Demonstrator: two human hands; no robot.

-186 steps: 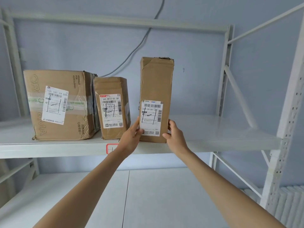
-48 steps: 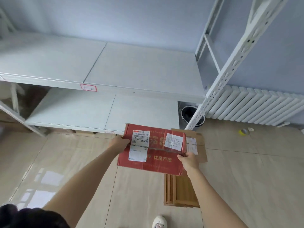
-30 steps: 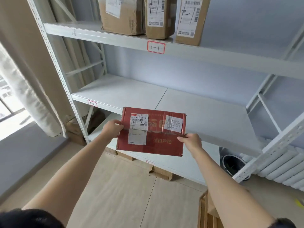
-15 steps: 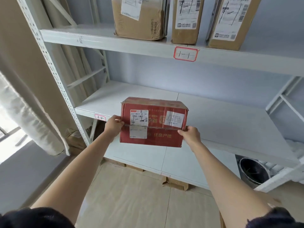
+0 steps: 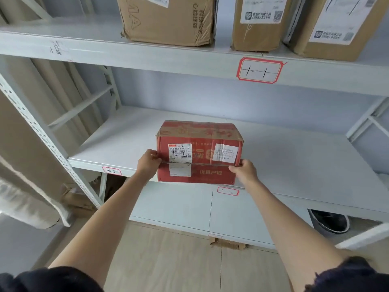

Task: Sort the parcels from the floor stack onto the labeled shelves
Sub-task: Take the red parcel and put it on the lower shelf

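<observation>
**Red box among white shelves**

The box (image 5: 199, 151) is red with paler gold print and clear tape across its top, and carries white labels with black print. The shelves (image 5: 294, 157) are white with grey shadow. Their tags (image 5: 259, 70) are white with red borders and black marks. Three parcels (image 5: 168, 20) above are plain brown cardboard with white labels. The floor (image 5: 168, 260) is beige.

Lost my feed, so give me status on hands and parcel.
Left hand and right hand grip red parcel by its ends. Parcel at middle shelf front edge. Nothing in the way.
</observation>
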